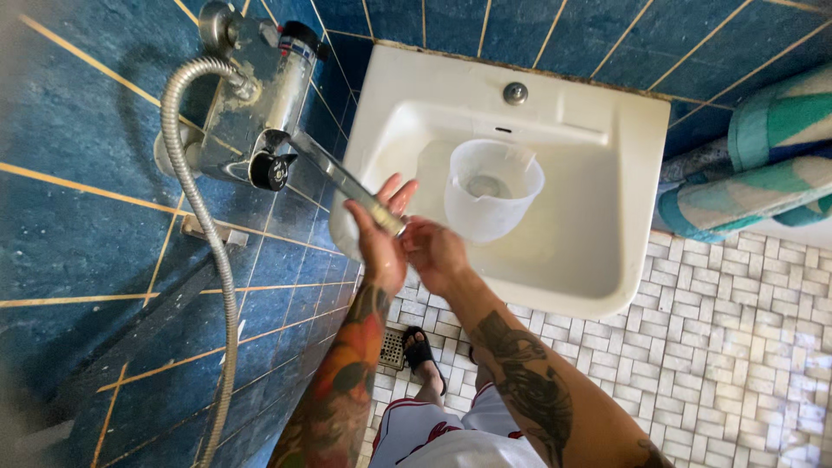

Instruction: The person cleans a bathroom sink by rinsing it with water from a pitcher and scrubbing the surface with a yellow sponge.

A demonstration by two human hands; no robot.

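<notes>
Both hands at the spout (347, 180) end, over the sink (598, 260) rim. Left hand (380, 238) fingers apart behind it, right hand (436, 253) fingers curled beside, not clearly gripping. Jug (490, 192) sits in the basin. Looks like rinsing; next I'd swing the spout over the jug.

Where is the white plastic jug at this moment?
In the head view, the white plastic jug stands inside the white sink, right of the hands, below the drain-side hole.
</notes>
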